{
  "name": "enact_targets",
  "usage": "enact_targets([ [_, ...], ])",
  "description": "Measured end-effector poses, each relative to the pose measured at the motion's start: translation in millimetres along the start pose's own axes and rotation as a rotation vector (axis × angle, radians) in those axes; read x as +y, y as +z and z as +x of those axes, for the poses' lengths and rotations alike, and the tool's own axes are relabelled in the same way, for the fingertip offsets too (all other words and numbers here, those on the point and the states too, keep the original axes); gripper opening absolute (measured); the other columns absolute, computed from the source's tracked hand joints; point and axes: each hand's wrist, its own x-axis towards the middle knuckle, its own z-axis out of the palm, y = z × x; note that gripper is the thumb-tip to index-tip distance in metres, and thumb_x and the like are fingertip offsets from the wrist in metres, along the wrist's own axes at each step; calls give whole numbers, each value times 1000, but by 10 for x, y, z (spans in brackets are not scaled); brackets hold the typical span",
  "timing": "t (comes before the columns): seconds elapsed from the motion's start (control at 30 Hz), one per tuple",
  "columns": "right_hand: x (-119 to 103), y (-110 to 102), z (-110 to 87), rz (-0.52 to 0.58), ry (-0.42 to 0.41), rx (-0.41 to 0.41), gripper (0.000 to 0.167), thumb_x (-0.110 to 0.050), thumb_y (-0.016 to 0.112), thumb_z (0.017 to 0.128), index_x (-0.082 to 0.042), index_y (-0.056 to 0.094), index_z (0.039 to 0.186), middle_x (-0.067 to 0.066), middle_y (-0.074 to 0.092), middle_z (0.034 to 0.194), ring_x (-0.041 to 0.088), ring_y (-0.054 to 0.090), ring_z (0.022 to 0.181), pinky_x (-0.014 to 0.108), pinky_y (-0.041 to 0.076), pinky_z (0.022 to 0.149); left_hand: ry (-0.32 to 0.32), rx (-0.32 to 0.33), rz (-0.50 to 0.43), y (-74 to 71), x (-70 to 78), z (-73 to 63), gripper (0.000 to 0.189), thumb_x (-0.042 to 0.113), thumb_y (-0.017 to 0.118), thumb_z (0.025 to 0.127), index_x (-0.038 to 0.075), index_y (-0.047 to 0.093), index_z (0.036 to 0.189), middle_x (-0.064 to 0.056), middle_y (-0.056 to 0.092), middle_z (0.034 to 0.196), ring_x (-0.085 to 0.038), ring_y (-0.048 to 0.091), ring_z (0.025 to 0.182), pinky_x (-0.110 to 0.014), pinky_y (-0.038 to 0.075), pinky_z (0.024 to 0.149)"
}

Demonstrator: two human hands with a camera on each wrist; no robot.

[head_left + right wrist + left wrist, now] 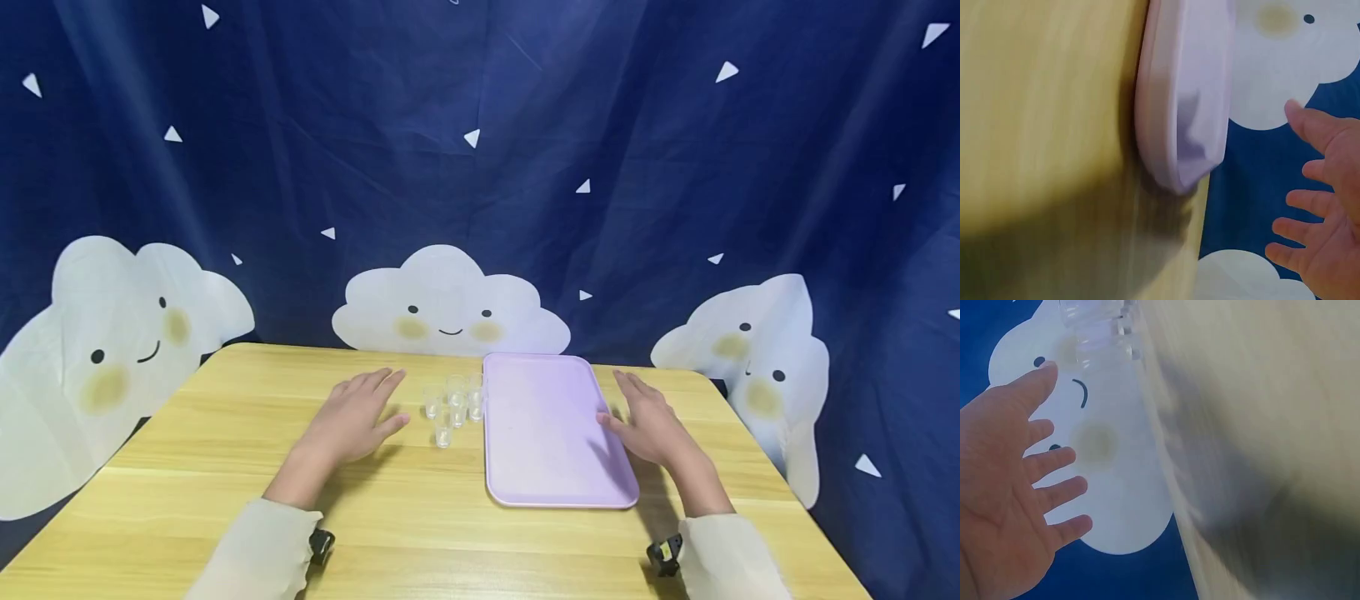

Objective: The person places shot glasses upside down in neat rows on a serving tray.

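Observation:
Several small clear glasses (pixel 457 408) stand grouped near the middle of the table, right beside the left edge of a lilac tray (pixel 555 433). My left hand (pixel 358 419) hovers left of the glasses with its fingers extended and nothing in it. In the left wrist view, some of those glasses (pixel 1105 353) show at the top, beyond the thumb. My right hand (pixel 651 421) is at the tray's right edge, fingers spread, also holding nothing. The right wrist view shows the tray's raised rim (pixel 1160 112) apart from the fingers.
The wooden table (pixel 187 467) reaches back to a dark blue curtain (pixel 465 192) printed with smiling clouds and white triangles. Each sleeve has a small black device at the wrist, such as the right wrist camera (pixel 664 555).

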Motion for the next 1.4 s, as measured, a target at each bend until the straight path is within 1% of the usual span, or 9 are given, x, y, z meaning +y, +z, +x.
enact_targets([
  [0.17,-5,59,24,84,31,-18,76,-25,67,99,11,29,154,39,33,154,59,30,141,68,27,115,12,-24,-40,74,24,124,71,42,63,100,6,39,156,-24,46,153,-46,44,138,-65,36,111],
  [0.37,19,137,41,194,114,-46,76,-24,65,100,10,26,156,37,32,155,55,29,144,66,25,116,12,-65,-98,175,91,262,69,33,66,100,5,37,157,-21,47,152,-45,49,134,-64,40,107],
  [0.57,74,240,34,253,176,-78,73,-23,65,101,9,29,155,39,42,147,52,53,127,60,45,105,6,-70,-163,280,142,353,67,28,66,100,5,38,156,-20,48,152,-44,49,135,-65,39,109],
  [0.67,102,280,15,280,209,-79,69,-22,65,101,8,32,155,40,46,143,49,60,121,57,50,100,3,-78,-179,312,156,392,65,26,65,101,5,39,156,-20,48,152,-43,47,137,-64,38,110],
  [0.93,153,377,-10,323,227,-53,55,-8,65,98,9,46,146,31,63,128,43,64,115,54,52,98,20,-90,-234,361,163,475,61,18,67,100,2,43,153,-21,49,151,-41,48,137,-57,39,113],
  [1.03,157,397,-16,327,242,-46,51,-3,65,96,10,50,143,29,65,127,42,64,115,54,51,99,19,-102,-275,388,159,501,60,17,66,100,2,43,153,-20,48,151,-39,47,139,-53,37,116],
  [1.2,164,398,-35,330,272,-46,46,1,64,93,10,56,137,27,66,126,41,64,113,55,51,99,34,-103,-312,423,155,534,54,13,65,100,0,47,149,-20,50,150,-38,47,139,-53,36,116],
  [1.27,171,397,-41,334,280,-49,44,2,64,93,9,59,135,26,67,122,38,65,110,55,52,98,37,-98,-330,432,156,548,52,12,65,99,-1,49,147,-20,52,148,-38,49,136,-53,37,116],
  [1.4,185,401,-45,349,277,-48,41,3,64,92,7,61,133,22,70,117,35,65,106,53,53,96,9,-97,-391,452,156,573,49,9,65,99,1,52,145,-20,57,142,-37,57,127,-52,43,112],
])
